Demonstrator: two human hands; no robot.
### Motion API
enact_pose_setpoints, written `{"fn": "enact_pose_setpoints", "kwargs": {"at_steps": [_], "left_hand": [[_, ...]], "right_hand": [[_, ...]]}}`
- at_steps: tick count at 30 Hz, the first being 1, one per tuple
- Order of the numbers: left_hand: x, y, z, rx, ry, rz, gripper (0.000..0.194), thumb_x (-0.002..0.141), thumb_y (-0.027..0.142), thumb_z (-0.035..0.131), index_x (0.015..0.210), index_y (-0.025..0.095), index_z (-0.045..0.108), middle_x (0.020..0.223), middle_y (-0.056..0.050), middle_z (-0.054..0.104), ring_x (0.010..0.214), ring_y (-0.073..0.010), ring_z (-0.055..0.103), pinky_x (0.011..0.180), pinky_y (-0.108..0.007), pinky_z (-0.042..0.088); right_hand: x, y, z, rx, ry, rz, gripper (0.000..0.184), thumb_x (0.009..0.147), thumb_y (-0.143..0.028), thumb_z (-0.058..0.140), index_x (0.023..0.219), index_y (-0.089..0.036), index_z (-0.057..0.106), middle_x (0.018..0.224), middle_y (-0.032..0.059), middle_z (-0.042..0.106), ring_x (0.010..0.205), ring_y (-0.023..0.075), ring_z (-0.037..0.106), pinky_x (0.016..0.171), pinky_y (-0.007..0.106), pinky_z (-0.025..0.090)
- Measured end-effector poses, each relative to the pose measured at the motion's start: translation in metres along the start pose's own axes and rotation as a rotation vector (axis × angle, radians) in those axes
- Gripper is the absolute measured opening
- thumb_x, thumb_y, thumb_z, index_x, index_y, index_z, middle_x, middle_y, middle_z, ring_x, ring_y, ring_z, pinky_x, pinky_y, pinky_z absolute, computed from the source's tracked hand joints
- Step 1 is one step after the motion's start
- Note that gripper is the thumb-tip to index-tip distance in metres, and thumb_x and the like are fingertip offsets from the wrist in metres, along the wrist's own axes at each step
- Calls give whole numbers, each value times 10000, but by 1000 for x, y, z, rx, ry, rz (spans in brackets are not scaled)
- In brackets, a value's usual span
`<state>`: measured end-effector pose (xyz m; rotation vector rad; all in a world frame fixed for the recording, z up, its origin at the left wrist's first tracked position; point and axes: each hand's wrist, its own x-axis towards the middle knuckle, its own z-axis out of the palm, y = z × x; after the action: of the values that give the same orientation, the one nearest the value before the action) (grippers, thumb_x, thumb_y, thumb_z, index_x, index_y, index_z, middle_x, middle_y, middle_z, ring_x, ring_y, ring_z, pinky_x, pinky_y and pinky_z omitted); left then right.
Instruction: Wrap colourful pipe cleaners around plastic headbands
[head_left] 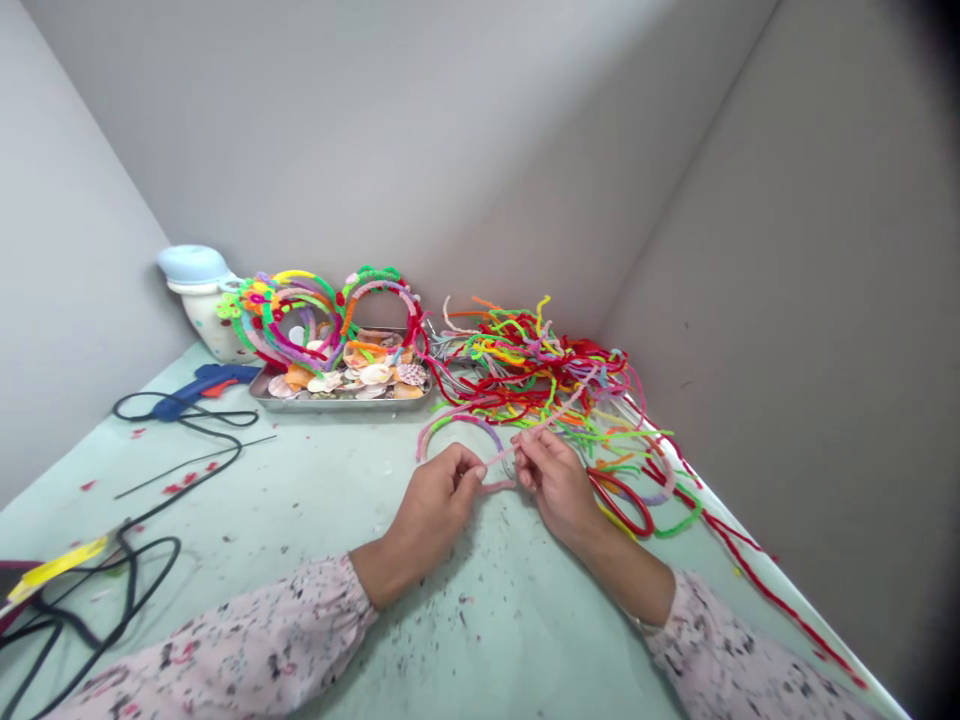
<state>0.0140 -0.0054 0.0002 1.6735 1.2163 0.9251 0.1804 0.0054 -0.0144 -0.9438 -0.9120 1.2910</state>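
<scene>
Between my two hands runs a pale pink pipe cleaner (564, 408), its long end slanting up to the right towards a heap. My left hand (442, 500) pinches it between thumb and fingers. A short distance to the right, my right hand (553, 482) grips the same pipe cleaner with its fingertips. Just behind my hands lies a headband (459, 420) wrapped in pink, green and purple; its lower part is hidden by my left hand. A short pink piece (496, 488) shows between the hands, and I cannot tell whether it joins the held pipe cleaner.
A metal tray (337, 404) of seashells (375, 374) stands at the back, with colourful wrapped headbands (300, 290) on it. Right of it spreads a pipe cleaner heap (525, 360). At left are a blue glue gun (196, 388), black cable (202, 480) and a lidded white cup (214, 320).
</scene>
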Motion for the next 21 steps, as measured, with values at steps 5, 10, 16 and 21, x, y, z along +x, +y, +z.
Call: {"fn": "enact_pose_setpoints", "kwargs": {"at_steps": [5, 10, 16, 21], "left_hand": [[-1, 4, 2, -223, -113, -119, 191, 853, 325, 500, 740, 172, 522, 468, 53, 506, 433, -91, 478, 482, -199, 342], [3, 10, 2, -627, -301, -362, 173, 758, 285, 591, 693, 148, 508, 563, 35, 556, 353, -51, 477, 381, -176, 247], [5, 10, -1, -948, -370, -467, 133, 716, 212, 633, 707, 118, 539, 588, 37, 517, 371, -16, 430, 379, -153, 273], [-2, 10, 2, -616, -281, -261, 215, 808, 346, 580, 759, 154, 494, 626, 33, 542, 412, -51, 470, 427, -180, 318]], "right_hand": [[1, -1, 2, 23, 6, 11, 251, 784, -409, 689, 775, -168, 621, 569, -51, 515, 437, 42, 423, 408, 165, 297], [-1, -5, 4, 114, 26, 58, 255, 731, -395, 736, 763, -165, 633, 556, -52, 513, 435, 37, 409, 413, 154, 305], [-1, -5, 3, 139, 45, 73, 251, 724, -385, 745, 750, -165, 627, 565, -49, 520, 442, 40, 415, 416, 155, 310], [0, -3, 2, 70, 37, 32, 261, 758, -407, 711, 742, -167, 609, 550, -51, 514, 427, 51, 420, 403, 168, 301]]}}
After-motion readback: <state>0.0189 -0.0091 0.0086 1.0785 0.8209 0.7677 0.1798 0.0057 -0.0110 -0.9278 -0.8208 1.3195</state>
